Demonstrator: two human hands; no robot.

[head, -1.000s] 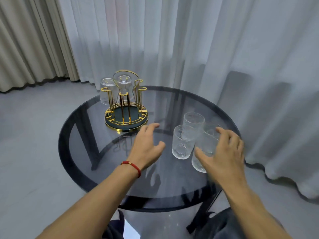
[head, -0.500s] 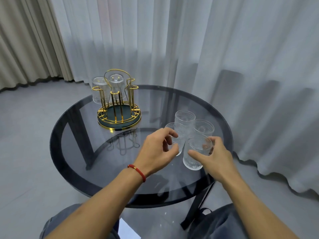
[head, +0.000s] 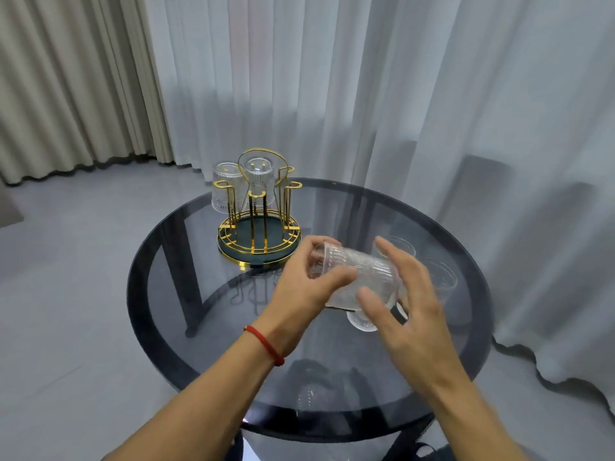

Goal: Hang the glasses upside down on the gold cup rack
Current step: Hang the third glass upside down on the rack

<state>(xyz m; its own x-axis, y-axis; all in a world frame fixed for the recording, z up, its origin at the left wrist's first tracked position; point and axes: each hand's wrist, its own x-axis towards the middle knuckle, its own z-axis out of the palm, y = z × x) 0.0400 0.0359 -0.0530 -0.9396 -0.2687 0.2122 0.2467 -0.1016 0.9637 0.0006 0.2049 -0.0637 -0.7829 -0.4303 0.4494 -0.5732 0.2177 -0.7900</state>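
Observation:
A ribbed clear glass point(head: 361, 277) lies tilted on its side above the table, held between both hands. My left hand point(head: 304, 287) grips its base end and my right hand point(head: 407, 311) holds its rim end with thumb in front and fingers behind. The gold cup rack point(head: 258, 227) with a dark green base stands behind and to the left. Two glasses point(head: 228, 188) point(head: 261, 179) hang upside down on its far pegs; the near pegs are bare. Three more glasses stand upright on the table: one under my hands point(head: 361, 324), two behind my right hand point(head: 397, 246) point(head: 441, 277).
The round smoked-glass table point(head: 134, 294) has a black rim and black legs showing through it. White sheer curtains point(head: 366, 94) hang close behind the table and beige drapes point(head: 66, 78) at the left. Grey floor surrounds the table.
My right hand lifted one glass off the table. My left hand came in and took its base, and the glass turned from upright onto its side.

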